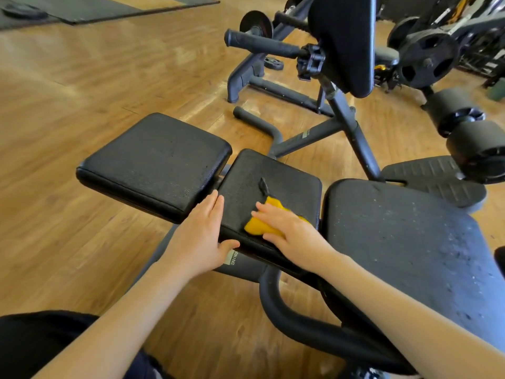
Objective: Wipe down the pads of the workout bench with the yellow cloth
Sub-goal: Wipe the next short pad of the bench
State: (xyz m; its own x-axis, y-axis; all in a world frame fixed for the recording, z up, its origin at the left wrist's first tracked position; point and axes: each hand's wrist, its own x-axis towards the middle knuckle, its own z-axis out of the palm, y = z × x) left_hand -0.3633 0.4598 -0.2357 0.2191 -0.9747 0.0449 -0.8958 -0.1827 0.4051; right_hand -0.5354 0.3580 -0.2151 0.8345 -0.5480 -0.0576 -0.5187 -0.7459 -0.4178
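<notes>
pressing yellow cloth (pixel 257 227) flat under right hand (pixel 291 228) on middle pad (pixel 287 184), left hand (pixel 203 236) gripping pad edge

I see matt, grainy black vinyl-like pads (pixel 269 192), soft yellow cloth (pixel 257 227) on the middle one, matt dark metal frame (pixel 352 127) behind, glossy wood-look floor (pixel 82 105) beneath.
</notes>
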